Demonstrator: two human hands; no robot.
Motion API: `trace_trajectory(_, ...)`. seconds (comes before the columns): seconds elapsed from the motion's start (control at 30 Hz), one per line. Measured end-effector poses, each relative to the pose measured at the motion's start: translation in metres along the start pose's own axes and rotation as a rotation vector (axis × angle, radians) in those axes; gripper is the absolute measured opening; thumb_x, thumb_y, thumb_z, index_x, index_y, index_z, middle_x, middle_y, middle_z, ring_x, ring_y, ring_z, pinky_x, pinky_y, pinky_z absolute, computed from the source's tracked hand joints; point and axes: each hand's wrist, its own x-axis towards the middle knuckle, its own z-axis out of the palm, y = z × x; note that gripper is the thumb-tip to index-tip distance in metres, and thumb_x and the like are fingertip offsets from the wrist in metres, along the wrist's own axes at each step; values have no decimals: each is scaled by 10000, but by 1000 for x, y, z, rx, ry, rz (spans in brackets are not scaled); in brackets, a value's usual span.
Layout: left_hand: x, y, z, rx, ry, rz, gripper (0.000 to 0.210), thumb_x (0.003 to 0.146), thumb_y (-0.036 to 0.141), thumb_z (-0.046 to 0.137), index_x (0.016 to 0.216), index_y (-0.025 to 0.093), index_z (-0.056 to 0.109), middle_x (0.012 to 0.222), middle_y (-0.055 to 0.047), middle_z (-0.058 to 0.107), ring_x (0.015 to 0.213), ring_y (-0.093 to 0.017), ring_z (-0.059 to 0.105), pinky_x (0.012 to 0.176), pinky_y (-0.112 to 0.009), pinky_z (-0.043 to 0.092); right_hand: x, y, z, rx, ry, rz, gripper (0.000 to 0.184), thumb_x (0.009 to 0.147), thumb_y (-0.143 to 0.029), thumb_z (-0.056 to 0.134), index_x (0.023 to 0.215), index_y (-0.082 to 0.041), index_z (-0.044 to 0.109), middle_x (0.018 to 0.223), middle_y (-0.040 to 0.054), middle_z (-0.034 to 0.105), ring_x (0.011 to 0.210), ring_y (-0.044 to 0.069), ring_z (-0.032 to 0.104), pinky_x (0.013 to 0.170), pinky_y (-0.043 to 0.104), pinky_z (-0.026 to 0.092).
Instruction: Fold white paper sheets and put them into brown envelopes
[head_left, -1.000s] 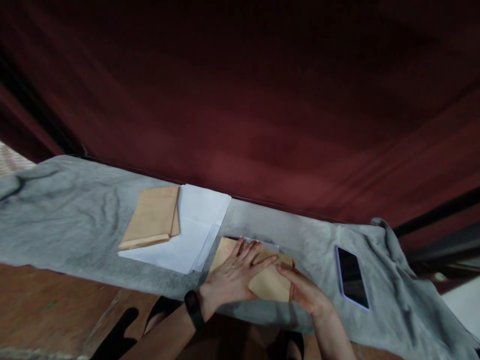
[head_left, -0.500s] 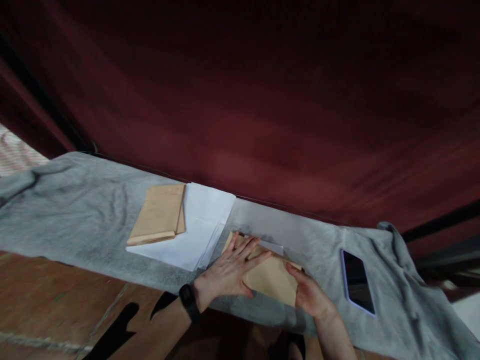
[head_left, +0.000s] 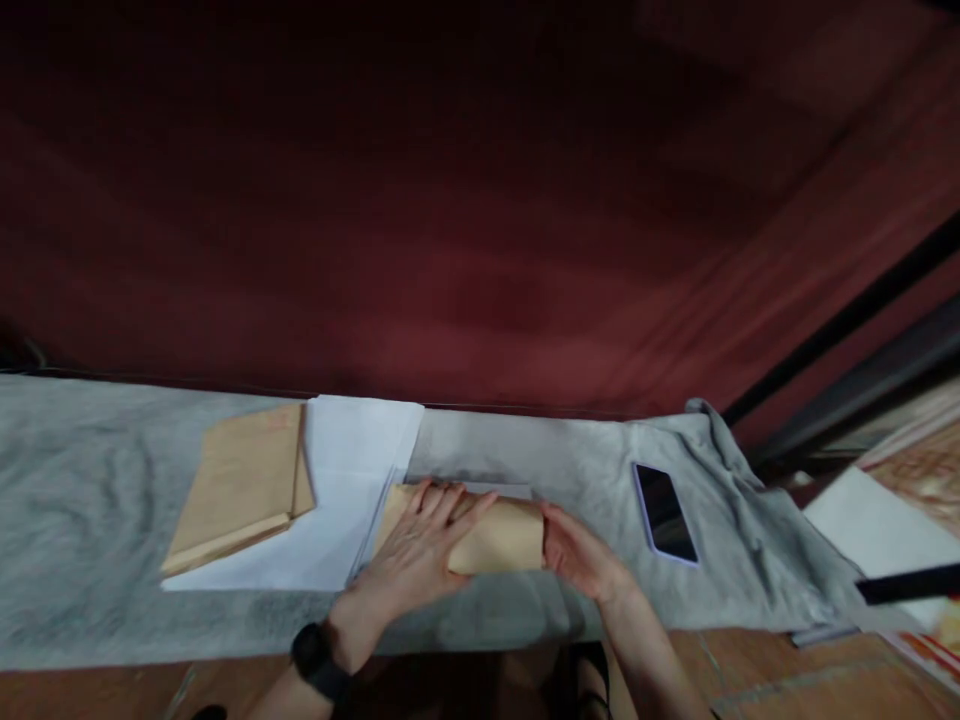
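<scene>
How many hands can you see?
2. The left hand lies spread over the tan paper, and the right hand is at the paper's right end. Some fingertips are hidden, but I see no other hands.

Setting: possibly a home, exact kind remaining uncertain. Dark red curtain [head_left: 480, 260] is hanging along the far side. Grey plush blanket [head_left: 525, 450] is covering a long, narrow surface, wrinkling at its right end. Black bar [head_left: 840, 322] is slanting at right. Reddish-brown tiled floor [head_left: 750, 665] is showing pale joints.
</scene>
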Motion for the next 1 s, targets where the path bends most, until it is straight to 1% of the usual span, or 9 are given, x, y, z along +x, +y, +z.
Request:
trace_trajectory(0.07, -1, -17, -7, 31, 1, -63, 1019, 765, 438, 740, 1591, 361, 148, 1451, -107, 500, 1353, -328, 457, 1189, -578, 214, 2, -8, -8, -73, 85, -127, 489, 798, -550, 710, 1125, -189, 673, 1049, 99, 738, 923, 227, 711, 852, 367, 546)
trace_trajectory(0.13, -5, -36, -13, 41, 1, -148, 1039, 750, 434, 728, 1596, 336, 133, 1425, -110, 513, 1354, -326, 455, 1196, -570, 200, 8, -10, -19, -263, 337, -288, 474, 778, -556, 695, 1088, -199, 664, 1018, 84, 728, 849, 212, 693, 802, 360, 546)
trace_trajectory(0.2, -9, -52, -16, 37, -5, -229, 1074, 724, 414, 722, 1600, 315, 109, 1414, -112, 517, 1358, -333, 452, 1204, -582, 160, 15, -4, -29, -560, 610, -379, 419, 760, -578, 657, 969, -215, 659, 861, 50, 696, 744, 212, 647, 707, 361, 525)
trace_trajectory(0.27, -14, -63, -14, 23, -46, -289, 1099, 695, 398, 718, 1601, 308, 103, 1436, -122, 500, 1378, -345, 432, 1203, -597, 136, 22, 7, -32, -702, 690, -407, 333, 702, -525, 714, 845, -234, 637, 780, 31, 653, 779, 236, 623, 749, 378, 497)
trace_trajectory(0.37, -18, -67, -10, -21, -156, -344, 1123, 652, 388, 711, 1600, 316, 113, 1504, -129, 444, 1431, -351, 376, 1202, -602, 116, 29, 28, -24, -874, 722, -440, 301, 674, -448, 770, 814, -243, 600, 846, 59, 656, 900, 284, 628, 850, 397, 460)
trace_trajectory(0.57, -18, -60, -14, -99, -277, -422, 1125, 621, 373, 692, 1599, 302, 141, 1578, -128, 364, 1484, -350, 302, 1210, -596, 86, 33, 46, -11, -1235, 814, -405, 284, 754, -398, 747, 895, -241, 557, 931, 122, 684, 969, 326, 660, 836, 379, 448)
trace_trajectory(0.7, -18, -60, -17, -104, -300, -430, 1137, 606, 354, 697, 1600, 275, 152, 1592, -151, 340, 1487, -349, 295, 1209, -589, 98, 36, 44, -14, -1241, 810, -399, 232, 743, -361, 726, 843, -254, 546, 897, 103, 684, 939, 309, 661, 808, 364, 452)
trace_trajectory(0.83, -21, -61, -13, -104, -276, -416, 1149, 599, 342, 701, 1601, 286, 140, 1590, -146, 337, 1493, -340, 282, 1210, -590, 86, 35, 34, -22, -1152, 754, -464, 139, 767, -324, 628, 746, -273, 500, 755, 26, 640, 759, 239, 626, 721, 341, 443)
trace_trajectory(1.0, -21, -63, -9, -89, -233, -393, 1142, 613, 366, 695, 1599, 298, 123, 1571, -141, 361, 1483, -353, 297, 1203, -591, 119, 23, 2, -40, -951, 761, -588, 225, 728, -416, 644, 687, -270, 478, 619, -15, 563, 623, 203, 543, 638, 334, 428)
